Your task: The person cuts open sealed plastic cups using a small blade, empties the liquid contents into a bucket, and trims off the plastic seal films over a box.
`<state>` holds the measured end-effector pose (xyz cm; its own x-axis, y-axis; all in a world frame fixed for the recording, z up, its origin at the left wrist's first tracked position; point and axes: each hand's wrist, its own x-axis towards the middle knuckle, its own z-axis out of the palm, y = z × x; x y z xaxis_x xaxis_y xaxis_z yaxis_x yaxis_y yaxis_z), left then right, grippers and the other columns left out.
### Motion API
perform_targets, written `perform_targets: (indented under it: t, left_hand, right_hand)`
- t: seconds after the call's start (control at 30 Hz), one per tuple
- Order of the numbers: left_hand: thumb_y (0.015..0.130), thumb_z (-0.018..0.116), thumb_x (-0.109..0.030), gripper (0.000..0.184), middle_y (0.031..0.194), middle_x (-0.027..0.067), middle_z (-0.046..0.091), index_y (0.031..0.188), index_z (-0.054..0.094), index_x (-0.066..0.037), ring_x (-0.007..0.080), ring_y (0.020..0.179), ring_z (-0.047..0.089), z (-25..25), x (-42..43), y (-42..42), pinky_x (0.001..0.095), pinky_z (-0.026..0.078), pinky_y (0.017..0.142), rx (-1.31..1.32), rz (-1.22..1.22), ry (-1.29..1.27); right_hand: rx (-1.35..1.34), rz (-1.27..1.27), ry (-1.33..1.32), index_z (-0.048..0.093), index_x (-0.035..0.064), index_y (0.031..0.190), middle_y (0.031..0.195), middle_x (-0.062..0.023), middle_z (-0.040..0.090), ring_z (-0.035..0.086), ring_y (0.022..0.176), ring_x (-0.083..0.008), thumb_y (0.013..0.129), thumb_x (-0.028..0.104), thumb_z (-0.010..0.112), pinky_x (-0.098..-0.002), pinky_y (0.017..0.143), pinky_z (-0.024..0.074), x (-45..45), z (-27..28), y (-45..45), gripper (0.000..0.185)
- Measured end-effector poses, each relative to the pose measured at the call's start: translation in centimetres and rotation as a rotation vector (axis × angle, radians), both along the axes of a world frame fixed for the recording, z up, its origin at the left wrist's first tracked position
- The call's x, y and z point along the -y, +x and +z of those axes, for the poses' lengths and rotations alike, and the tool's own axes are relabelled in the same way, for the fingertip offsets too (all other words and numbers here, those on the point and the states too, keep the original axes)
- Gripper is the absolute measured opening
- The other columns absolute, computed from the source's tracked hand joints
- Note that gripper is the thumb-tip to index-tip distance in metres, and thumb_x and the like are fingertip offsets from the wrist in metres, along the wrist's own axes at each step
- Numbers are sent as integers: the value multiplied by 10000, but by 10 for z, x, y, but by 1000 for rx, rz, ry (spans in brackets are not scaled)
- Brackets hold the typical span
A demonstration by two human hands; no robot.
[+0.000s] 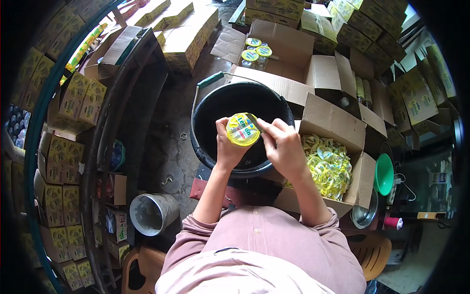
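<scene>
My left hand (229, 148) is wrapped round a sealed plastic cup (241, 131), its yellow lid marked "Lemon" turned up towards me. In my right hand (285, 147) is a thin dark blade (254, 120), pinched between thumb and fingers. The blade lies against the right edge of the lid; its handle is hidden in the hand. Both hands are above a large black bucket (215, 110), whose inside is too dark to make out well.
An open carton of yellow strips (327, 166) stands right of the bucket. Beyond it, another carton (281, 46) holds several lidded cups (249, 55). A grey pail (154, 214) sits lower left. A green bowl (384, 170) and a pink thread spool (393, 223) are at right.
</scene>
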<state>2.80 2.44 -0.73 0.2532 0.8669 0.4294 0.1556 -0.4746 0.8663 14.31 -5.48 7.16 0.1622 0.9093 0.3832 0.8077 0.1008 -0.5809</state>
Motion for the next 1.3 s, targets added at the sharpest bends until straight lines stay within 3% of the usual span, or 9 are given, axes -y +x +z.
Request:
perform_targets:
  t: [0.5, 1.0, 1.3]
  left_hand:
    - [599, 801, -106, 622, 919, 138, 564, 987, 321, -32, 229, 843, 603, -2, 0, 2, 308, 485, 722, 50, -13, -29]
    - [600, 797, -97, 612, 904, 132, 574, 993, 332, -37, 215, 842, 607, -2, 1, 2, 304, 489, 718, 61, -12, -49]
    - [608, 795, -108, 608, 912, 131, 579, 999, 335, -33, 217, 844, 609, -1, 1, 2, 306, 487, 730, 54, -15, -51]
  right_hand:
    - [143, 18, 2, 600, -29, 1004, 814, -134, 565, 570, 719, -267, 718, 33, 566, -358, 671, 415, -8, -11, -16, 295]
    - [233, 38, -58, 588, -31, 1008, 851, -147, 571, 571, 736, -266, 680, 29, 561, -358, 718, 408, -9, -14, -20, 335]
    - [261, 20, -51, 614, 9, 990, 795, -125, 552, 546, 693, -276, 723, 18, 558, -362, 670, 407, -10, -16, -19, 273]
